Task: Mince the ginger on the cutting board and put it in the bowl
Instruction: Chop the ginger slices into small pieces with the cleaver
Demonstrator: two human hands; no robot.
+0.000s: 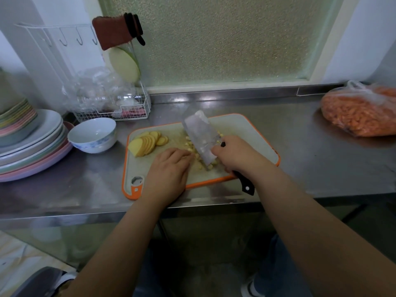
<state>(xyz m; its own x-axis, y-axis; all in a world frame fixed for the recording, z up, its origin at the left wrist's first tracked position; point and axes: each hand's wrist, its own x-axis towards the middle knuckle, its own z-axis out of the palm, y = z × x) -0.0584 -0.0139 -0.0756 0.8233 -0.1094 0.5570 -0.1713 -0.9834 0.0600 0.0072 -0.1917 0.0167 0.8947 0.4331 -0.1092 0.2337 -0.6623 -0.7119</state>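
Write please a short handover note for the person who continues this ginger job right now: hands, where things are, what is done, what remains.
Right hand grips the black handle of the cleaver, blade down among the chopped ginger mid-board.
Left hand rests palm down on the cutting board, fingertips at the chopped pile, near the blade.
Ginger slices, fanned with an uncut end piece, lie at the board's left end.
Bowl stands left of the board on the steel counter, and looks empty.
Done: slicing, part coarsely chopped.
Left: chop the remaining slices, mince all finer, move it into the bowl.
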